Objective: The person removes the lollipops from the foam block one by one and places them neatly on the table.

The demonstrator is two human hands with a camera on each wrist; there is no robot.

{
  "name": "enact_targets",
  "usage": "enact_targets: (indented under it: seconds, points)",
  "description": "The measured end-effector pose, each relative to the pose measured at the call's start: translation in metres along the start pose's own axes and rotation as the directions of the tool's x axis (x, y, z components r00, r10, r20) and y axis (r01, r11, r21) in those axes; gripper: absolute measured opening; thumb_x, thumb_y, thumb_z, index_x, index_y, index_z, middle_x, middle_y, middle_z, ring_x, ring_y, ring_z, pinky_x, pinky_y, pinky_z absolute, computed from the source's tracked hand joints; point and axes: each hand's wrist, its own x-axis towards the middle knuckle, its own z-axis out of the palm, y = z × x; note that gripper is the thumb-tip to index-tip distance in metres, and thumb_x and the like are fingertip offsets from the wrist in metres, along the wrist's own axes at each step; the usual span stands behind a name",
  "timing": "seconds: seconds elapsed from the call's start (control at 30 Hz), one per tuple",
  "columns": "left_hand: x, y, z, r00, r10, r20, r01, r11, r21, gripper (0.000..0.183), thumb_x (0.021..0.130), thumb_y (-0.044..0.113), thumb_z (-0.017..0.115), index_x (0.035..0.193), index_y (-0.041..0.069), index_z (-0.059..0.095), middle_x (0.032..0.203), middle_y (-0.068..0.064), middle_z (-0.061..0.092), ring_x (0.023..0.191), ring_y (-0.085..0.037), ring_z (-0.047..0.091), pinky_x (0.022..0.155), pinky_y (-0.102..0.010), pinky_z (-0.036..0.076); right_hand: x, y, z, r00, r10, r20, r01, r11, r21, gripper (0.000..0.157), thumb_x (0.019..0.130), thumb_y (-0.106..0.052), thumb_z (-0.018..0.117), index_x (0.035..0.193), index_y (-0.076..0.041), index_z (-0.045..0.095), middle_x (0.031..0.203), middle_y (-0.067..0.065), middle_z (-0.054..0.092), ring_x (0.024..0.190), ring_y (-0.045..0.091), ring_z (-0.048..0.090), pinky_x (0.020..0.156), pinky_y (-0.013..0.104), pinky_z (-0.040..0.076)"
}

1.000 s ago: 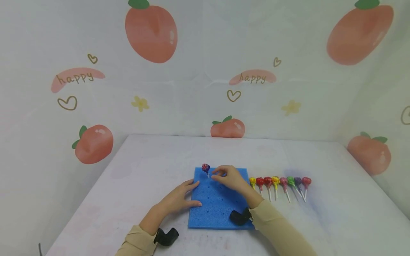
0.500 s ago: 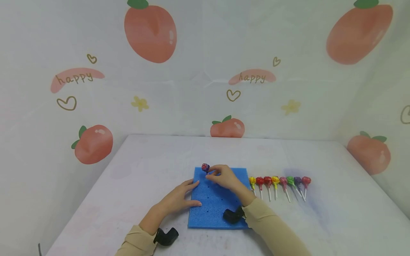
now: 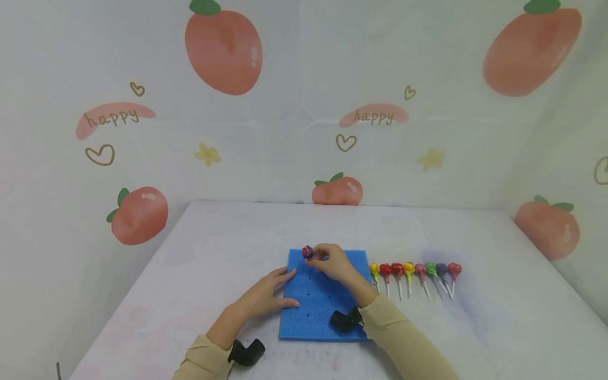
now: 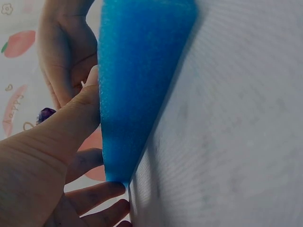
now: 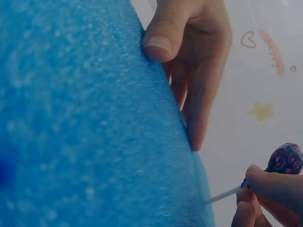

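Observation:
A lollipop (image 3: 307, 252) in a dark purple and red wrapper is over the far left part of a blue foam board (image 3: 318, 322). My right hand (image 3: 334, 262) pinches it just below the candy, with thumb and fingertips. In the right wrist view the white stick (image 5: 223, 194) slants down from the fingers, its lower end right at the foam's surface. My left hand (image 3: 266, 293) rests along the board's left edge. Its thumb (image 3: 287, 302) lies on top and the other fingers extend along the side, none curled round anything.
Several wrapped lollipops, among them a green one (image 3: 430, 268), lie in a row right of the board, sticks toward me. Small dark holes dot the foam. A white cloth covers the table (image 3: 228, 232), and a fruit-print curtain (image 3: 285, 148) stands behind.
My right hand has moved left from beside the lollipop and taken hold of it. The candy now sits slightly lower and further right. The left hand has stayed in place.

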Motion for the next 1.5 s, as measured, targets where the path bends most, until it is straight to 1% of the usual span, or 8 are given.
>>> enact_targets:
  seconds: [0.17, 0.37, 0.53, 0.67, 0.83, 1.03, 1.23, 1.5]
  points:
    - [0.000, 0.001, 0.000, 1.000, -0.009, 0.006, 0.009, 1.000, 0.005, 0.079, 0.080, 0.045, 0.069, 0.142, 0.009, 0.039, 0.149, -0.022, 0.031, 0.137, -0.043, 0.031, 0.108, -0.058, 0.031, -0.001, -0.005, -0.005, 0.999, -0.034, -0.009, 0.034, 0.999, 0.010, 0.017, 0.085, -0.016, 0.067, 0.095, -0.002, 0.067, 0.082, 0.015, 0.068, 0.065, 0.019, 0.063, 0.056, 0.023, 0.048]
    - [-0.001, 0.001, -0.001, 1.000, -0.008, 0.009, 0.008, 1.000, 0.005, 0.079, 0.080, 0.045, 0.069, 0.143, 0.009, 0.038, 0.150, -0.022, 0.031, 0.137, -0.043, 0.030, 0.107, -0.059, 0.031, -0.006, -0.010, -0.014, 0.999, -0.035, -0.009, 0.035, 0.999, -0.023, 0.017, 0.087, -0.019, 0.066, 0.093, -0.004, 0.068, 0.084, 0.011, 0.068, 0.071, 0.012, 0.061, 0.066, 0.023, 0.052]
    - [-0.001, 0.001, 0.000, 1.000, -0.005, 0.010, 0.005, 1.000, 0.007, 0.079, 0.080, 0.045, 0.069, 0.143, 0.009, 0.038, 0.150, -0.021, 0.031, 0.137, -0.043, 0.030, 0.108, -0.059, 0.031, -0.012, -0.010, -0.021, 0.999, -0.040, -0.028, 0.039, 0.999, -0.031, 0.016, 0.086, -0.018, 0.067, 0.092, -0.003, 0.068, 0.084, 0.011, 0.067, 0.075, 0.012, 0.058, 0.066, 0.021, 0.051]
    - [-0.001, 0.001, 0.000, 1.000, -0.011, 0.007, 0.011, 1.000, 0.009, 0.079, 0.080, 0.046, 0.069, 0.143, 0.009, 0.037, 0.150, -0.021, 0.031, 0.138, -0.042, 0.030, 0.108, -0.058, 0.031, -0.017, -0.007, -0.028, 0.997, -0.051, -0.051, 0.047, 0.997, -0.062, 0.015, 0.085, -0.017, 0.068, 0.090, -0.003, 0.068, 0.083, 0.010, 0.067, 0.076, 0.012, 0.057, 0.067, 0.021, 0.050]
    - [-0.001, 0.002, 0.000, 1.000, -0.010, 0.001, 0.010, 1.000, 0.009, 0.079, 0.080, 0.045, 0.069, 0.143, 0.009, 0.038, 0.150, -0.021, 0.031, 0.138, -0.042, 0.030, 0.108, -0.058, 0.031, -0.022, -0.002, -0.034, 0.997, -0.033, -0.072, 0.027, 0.996, -0.084, 0.013, 0.084, -0.018, 0.069, 0.088, -0.005, 0.068, 0.082, 0.007, 0.067, 0.076, 0.013, 0.056, 0.067, 0.022, 0.050]
    - [-0.002, 0.003, 0.000, 1.000, -0.011, 0.000, 0.011, 1.000, 0.013, 0.078, 0.080, 0.044, 0.069, 0.143, 0.009, 0.038, 0.150, -0.021, 0.031, 0.138, -0.042, 0.030, 0.108, -0.058, 0.031, -0.027, 0.006, -0.040, 0.997, -0.022, -0.069, 0.013, 0.993, -0.117, 0.015, 0.085, -0.019, 0.068, 0.089, -0.005, 0.068, 0.082, 0.007, 0.066, 0.076, 0.013, 0.056, 0.065, 0.021, 0.050]
    - [-0.002, 0.004, -0.001, 1.000, -0.021, 0.000, 0.021, 1.000, 0.007, 0.079, 0.080, 0.044, 0.070, 0.143, 0.009, 0.038, 0.150, -0.021, 0.031, 0.138, -0.042, 0.029, 0.109, -0.058, 0.031, -0.033, 0.008, -0.045, 0.997, 0.039, -0.068, -0.047, 0.992, -0.115, 0.017, 0.085, -0.022, 0.068, 0.092, -0.007, 0.069, 0.086, 0.006, 0.066, 0.079, 0.014, 0.056, 0.066, 0.021, 0.049]
    - [-0.004, 0.004, -0.002, 1.000, -0.012, 0.001, 0.012, 1.000, 0.000, 0.079, 0.080, 0.043, 0.070, 0.143, 0.009, 0.038, 0.150, -0.021, 0.030, 0.138, -0.042, 0.029, 0.109, -0.058, 0.030, -0.044, 0.010, -0.056, 0.995, 0.031, -0.091, -0.044, 0.988, -0.145, 0.018, 0.086, -0.021, 0.067, 0.093, -0.004, 0.068, 0.086, 0.008, 0.067, 0.079, 0.015, 0.056, 0.066, 0.022, 0.049]
